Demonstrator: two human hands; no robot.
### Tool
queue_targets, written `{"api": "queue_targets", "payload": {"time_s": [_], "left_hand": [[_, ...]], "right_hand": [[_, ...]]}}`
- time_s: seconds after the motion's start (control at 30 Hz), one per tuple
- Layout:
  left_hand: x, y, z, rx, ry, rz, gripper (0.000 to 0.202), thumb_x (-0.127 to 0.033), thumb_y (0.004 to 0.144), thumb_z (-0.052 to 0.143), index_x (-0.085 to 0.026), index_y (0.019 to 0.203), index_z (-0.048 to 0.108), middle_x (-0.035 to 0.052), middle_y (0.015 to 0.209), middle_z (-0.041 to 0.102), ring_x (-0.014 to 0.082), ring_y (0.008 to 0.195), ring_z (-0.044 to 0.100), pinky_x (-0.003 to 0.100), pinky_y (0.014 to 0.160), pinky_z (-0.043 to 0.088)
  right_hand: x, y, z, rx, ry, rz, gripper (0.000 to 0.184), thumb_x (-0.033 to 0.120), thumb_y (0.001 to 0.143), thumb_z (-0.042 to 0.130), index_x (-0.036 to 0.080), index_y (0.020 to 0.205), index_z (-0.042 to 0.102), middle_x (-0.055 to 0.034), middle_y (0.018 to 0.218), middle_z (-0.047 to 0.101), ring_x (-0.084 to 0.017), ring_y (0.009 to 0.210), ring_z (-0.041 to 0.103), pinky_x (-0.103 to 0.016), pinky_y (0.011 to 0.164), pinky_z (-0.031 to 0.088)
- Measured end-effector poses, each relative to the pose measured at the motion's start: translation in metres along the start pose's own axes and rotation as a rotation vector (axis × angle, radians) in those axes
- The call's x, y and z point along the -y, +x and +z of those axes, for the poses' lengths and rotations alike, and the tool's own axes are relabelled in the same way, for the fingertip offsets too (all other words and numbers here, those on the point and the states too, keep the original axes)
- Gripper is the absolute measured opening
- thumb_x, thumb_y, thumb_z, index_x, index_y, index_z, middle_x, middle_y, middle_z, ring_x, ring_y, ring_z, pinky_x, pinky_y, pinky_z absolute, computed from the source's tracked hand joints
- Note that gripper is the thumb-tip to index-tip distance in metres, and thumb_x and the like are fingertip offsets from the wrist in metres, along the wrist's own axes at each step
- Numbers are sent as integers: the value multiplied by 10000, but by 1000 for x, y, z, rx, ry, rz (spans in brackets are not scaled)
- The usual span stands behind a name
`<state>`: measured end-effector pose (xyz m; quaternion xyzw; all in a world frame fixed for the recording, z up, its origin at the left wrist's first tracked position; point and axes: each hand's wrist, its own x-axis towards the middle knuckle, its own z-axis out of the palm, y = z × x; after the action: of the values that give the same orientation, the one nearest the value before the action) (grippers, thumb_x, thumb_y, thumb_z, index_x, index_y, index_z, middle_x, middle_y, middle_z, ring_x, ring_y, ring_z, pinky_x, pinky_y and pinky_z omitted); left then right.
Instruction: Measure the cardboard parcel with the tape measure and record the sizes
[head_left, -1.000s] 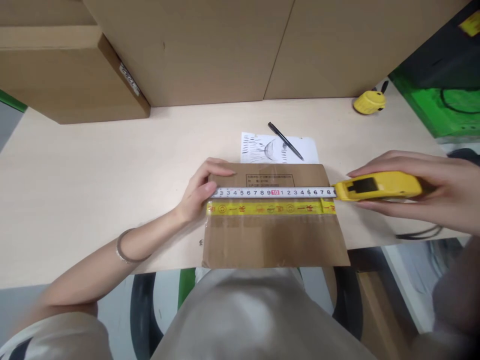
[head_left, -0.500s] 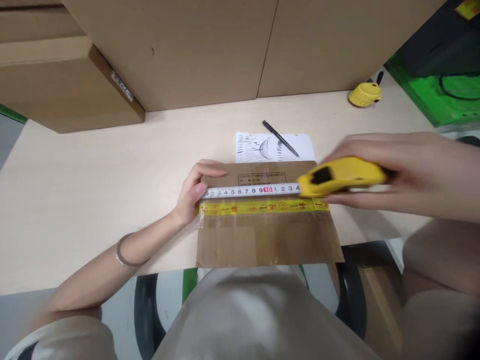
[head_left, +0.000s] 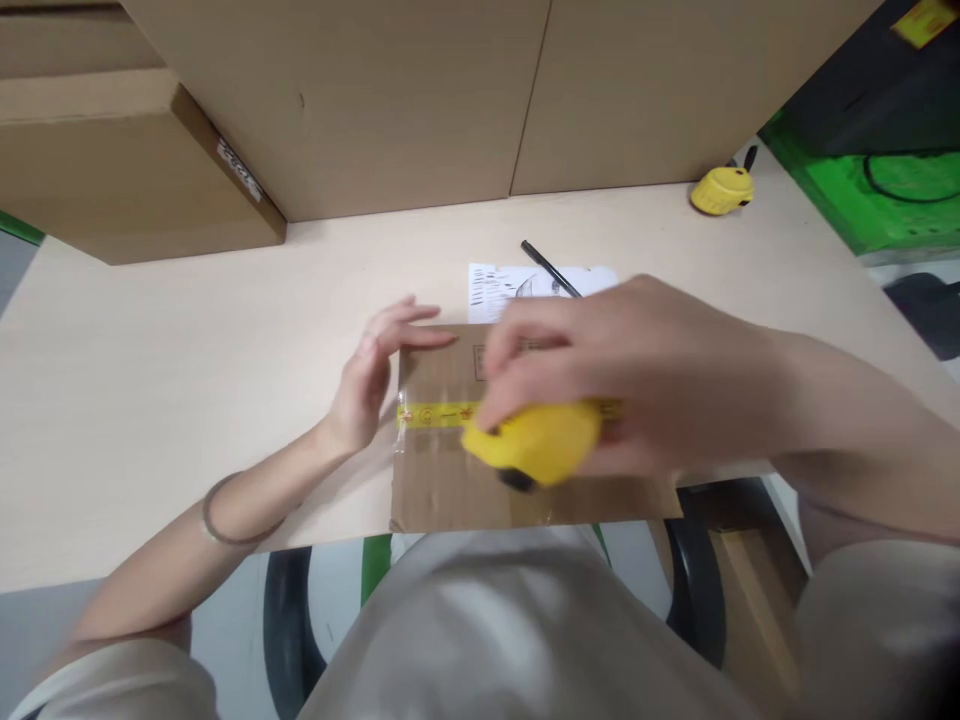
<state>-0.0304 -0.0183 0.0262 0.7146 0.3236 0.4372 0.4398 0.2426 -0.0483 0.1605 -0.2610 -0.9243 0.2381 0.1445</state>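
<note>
My right hand (head_left: 600,370) is wrapped round a yellow tape measure (head_left: 551,445), blurred by motion, above the cardboard box (head_left: 450,490). No blade shows out of the tape measure now. The box lies at the table's front edge, with a strip of yellow printed tape (head_left: 431,415) across its top; my right hand hides much of it. At the box's left side my left hand (head_left: 367,370) is open, its fingers stretched out, with one finger over the box's top left corner. A bracelet circles my left forearm.
Behind the box lie a marked paper (head_left: 491,285) and a black pen (head_left: 550,267), partly hidden by my right hand. A second yellow tape measure (head_left: 721,190) stands at the back right. Large cardboard boxes (head_left: 405,100) line the table's back. Chair armrests (head_left: 289,620) are below.
The tape measure's blade, stretched across the box before, has gone back into its case. My right hand has moved left with it over the box. My left hand has let go of the blade's end.
</note>
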Motion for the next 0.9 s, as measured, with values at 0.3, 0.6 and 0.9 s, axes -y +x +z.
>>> {"api": "queue_targets", "payload": {"time_s": [0.3,0.6,0.9], "left_hand": [[-108,-47,39,362,655,501,387,-345,1078,485,-72,1265,684,247,1355,766,371,1369,698,482,1099,670],[-98,-36,47,479,802,622,430,-491,1131,451,-219,1393,656,134,1051,747,302,1042,692,414,917,606],[-96,-40,49,526,980,648,573,-651,1070,540,-407,1586,583,107,1126,680,320,1149,593,398,976,490]], "right_hand": [[13,-50,0,251,152,-15,190,129,903,739,291,1000,726,46,1033,748,-112,837,676,-267,707,490],[-40,-26,-37,224,219,172,316,34,836,684,255,1023,810,26,1128,810,-160,1019,747,-268,841,580],[-97,21,-61,209,24,493,340,55,864,673,98,1180,793,101,1083,810,28,874,663,-123,665,365]]}}
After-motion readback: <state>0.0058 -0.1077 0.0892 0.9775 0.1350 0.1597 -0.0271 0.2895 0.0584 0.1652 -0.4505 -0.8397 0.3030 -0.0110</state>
